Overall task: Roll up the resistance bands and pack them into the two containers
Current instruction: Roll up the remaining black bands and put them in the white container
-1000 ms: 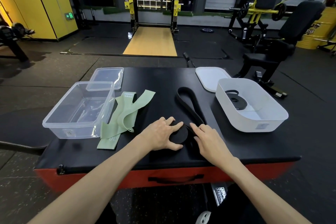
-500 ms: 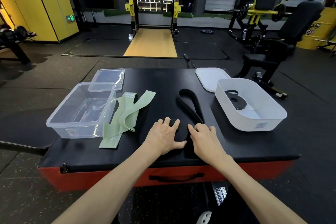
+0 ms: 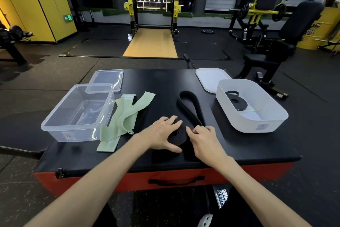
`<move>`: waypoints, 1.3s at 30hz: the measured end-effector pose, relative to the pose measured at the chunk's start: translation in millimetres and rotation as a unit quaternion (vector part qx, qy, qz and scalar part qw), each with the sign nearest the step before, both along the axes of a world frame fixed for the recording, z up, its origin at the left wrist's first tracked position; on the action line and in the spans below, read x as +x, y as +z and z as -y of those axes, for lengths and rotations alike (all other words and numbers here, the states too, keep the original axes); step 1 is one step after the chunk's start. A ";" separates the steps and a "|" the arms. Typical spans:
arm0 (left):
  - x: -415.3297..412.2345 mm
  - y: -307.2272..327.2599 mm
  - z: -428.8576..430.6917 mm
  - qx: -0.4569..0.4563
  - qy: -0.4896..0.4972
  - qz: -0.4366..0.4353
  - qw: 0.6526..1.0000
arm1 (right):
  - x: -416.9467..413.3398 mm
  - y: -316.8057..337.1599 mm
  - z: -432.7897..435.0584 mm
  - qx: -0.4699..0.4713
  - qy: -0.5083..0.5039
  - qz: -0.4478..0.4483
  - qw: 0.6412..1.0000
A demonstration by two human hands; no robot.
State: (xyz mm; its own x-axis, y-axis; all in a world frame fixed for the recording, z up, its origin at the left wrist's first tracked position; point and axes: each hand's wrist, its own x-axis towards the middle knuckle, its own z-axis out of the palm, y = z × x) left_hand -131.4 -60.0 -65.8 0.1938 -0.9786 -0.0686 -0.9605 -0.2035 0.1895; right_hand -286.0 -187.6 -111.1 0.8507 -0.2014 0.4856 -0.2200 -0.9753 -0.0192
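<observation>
The black band [image 3: 191,106] lies at the middle of the desk [image 3: 161,81]. Its near end is wound into a flat coil under the hands, and its unrolled loop stretches away toward the far side. Laying it lengthwise like this lets the coil travel forward over the slack, so this looks like the rolling step, roughly half wound.

The left hand [image 3: 164,132] arches over the coil with the fingers [image 3: 174,119] spread and curved across its top. The thumb hooks the near edge, a cupping grip that probably stops the turns from springing loose. The right hand [image 3: 205,137] sits just right of the coil, knuckles up. Its fingers are bent and pinch the strap where it leaves the roll, seemingly to feed it in taut. Both forearms reach in from the near edge, angled toward each other, with the wrists low over the desk.

The containers flank the work within easy reach. The white container [image 3: 239,121] on the right already holds a rolled black band [image 3: 236,100], and its white lid [image 3: 209,77] lies behind it. The clear container [image 3: 73,134] on the left has nothing in it, and its clear lid [image 3: 105,79] sits at its far corner. The green bands [image 3: 127,114] lie unrolled just beside it — likely next in line.
</observation>
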 end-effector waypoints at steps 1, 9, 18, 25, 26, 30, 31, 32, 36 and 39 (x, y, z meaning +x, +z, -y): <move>6.0 4.9 2.4 0.009 -0.041 0.000 0.999 | -1.6 1.2 3.4 0.009 0.020 -0.005 1.000; 11.9 -0.1 10.7 0.019 -0.102 0.132 0.986 | -8.6 7.1 12.3 0.065 0.057 -0.041 0.995; -1.7 -5.9 13.0 0.034 -0.031 0.256 0.966 | -3.7 5.9 6.3 0.050 0.011 -0.032 0.998; -9.2 -7.5 5.7 0.005 0.081 0.221 0.972 | 9.6 8.1 4.3 0.027 -0.032 -0.040 0.998; -10.1 -8.1 5.7 0.001 0.089 0.223 0.971 | 9.6 7.9 4.6 0.023 -0.035 -0.043 0.998; -18.9 -12.1 8.9 -0.011 0.135 0.220 0.966 | 11.3 6.8 4.8 0.003 -0.030 -0.053 0.998; -20.6 -12.6 10.0 -0.014 0.145 0.215 0.966 | 12.3 6.3 4.4 0.002 -0.026 -0.057 0.998; -22.3 -12.8 10.2 -0.015 0.153 0.211 0.965 | 12.9 5.7 4.1 0.002 -0.022 -0.063 0.998; -25.7 -15.1 9.0 -0.022 0.171 0.206 0.963 | 13.6 3.8 5.7 0.002 -0.009 -0.053 0.999; -24.1 -16.3 4.9 -0.031 0.156 0.173 0.972 | 14.5 2.4 6.9 0.014 -0.001 -0.040 0.999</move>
